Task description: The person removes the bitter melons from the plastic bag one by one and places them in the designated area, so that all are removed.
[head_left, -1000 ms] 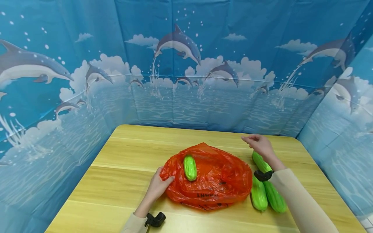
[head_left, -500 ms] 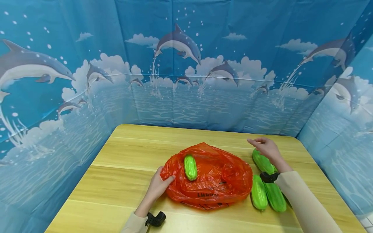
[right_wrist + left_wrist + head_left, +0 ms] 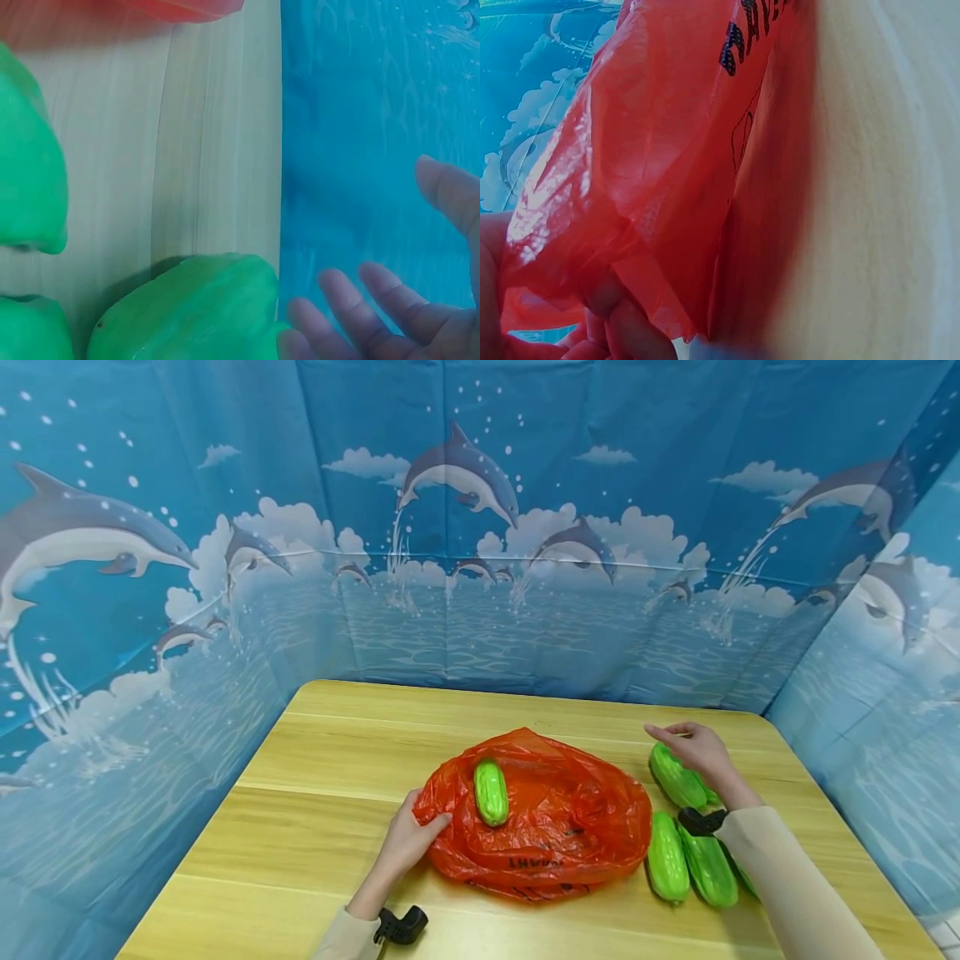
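A red plastic bag (image 3: pixel 547 810) lies spread on the table with its mouth open. My left hand (image 3: pixel 408 837) pinches the bag's left edge between thumb and fingers; in the left wrist view the film bunches in the grip. One green cucumber-like vegetable (image 3: pixel 491 793) lies in the left part of the bag. My right hand (image 3: pixel 699 753), holding nothing, hovers over the far vegetable (image 3: pixel 677 783) of a group at the right, partly covering it. In the right wrist view the fingers (image 3: pixel 341 296) are spread apart and do not touch the vegetable (image 3: pixel 191 307) below.
Closer to me, two more green vegetables (image 3: pixel 667 860) lie side by side against the bag's right end; others are partly hidden by my right forearm. The wooden table (image 3: pixel 300 835) ends at a blue dolphin curtain (image 3: pixel 442 618) behind.
My right hand has drifted right and a little toward me, over the far vegetable, uncovering more of the group. My left hand keeps its hold on the bag, which has barely shifted.
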Demonstrator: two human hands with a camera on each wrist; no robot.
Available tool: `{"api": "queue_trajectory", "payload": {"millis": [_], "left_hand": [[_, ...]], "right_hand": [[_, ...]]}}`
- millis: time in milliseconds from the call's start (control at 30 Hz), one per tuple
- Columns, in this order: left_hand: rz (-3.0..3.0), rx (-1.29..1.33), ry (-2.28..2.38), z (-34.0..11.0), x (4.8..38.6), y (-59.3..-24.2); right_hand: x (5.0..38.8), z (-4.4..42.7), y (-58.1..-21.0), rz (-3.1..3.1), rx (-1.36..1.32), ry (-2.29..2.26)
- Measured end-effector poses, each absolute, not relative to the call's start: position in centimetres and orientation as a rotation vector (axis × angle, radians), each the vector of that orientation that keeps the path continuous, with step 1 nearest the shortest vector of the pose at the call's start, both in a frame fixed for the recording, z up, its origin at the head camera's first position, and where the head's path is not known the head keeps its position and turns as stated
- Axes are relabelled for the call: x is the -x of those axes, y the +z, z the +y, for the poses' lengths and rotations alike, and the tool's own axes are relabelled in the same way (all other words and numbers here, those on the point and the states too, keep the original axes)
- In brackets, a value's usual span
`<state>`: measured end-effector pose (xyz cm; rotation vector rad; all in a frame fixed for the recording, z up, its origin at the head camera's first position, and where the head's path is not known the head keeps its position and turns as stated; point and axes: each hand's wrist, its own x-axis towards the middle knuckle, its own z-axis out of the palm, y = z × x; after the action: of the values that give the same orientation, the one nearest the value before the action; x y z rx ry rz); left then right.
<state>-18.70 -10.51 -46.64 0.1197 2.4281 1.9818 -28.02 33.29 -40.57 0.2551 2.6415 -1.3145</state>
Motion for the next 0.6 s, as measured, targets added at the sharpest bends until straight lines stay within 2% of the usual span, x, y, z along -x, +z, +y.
{"api": "queue_trajectory", "payload": {"millis": [167,600], "left_hand": [[2.440,-0.134,1.986,-10.4,18.2,-45.5],[2.433,-0.147,1.993,-10.4,18.2,-45.6]], "right_hand": [[27.7,33.6,-40.7,2.684,-0.281,-1.256],[27.3,34.6,-41.4,2.730,-0.314,-1.145]]}}
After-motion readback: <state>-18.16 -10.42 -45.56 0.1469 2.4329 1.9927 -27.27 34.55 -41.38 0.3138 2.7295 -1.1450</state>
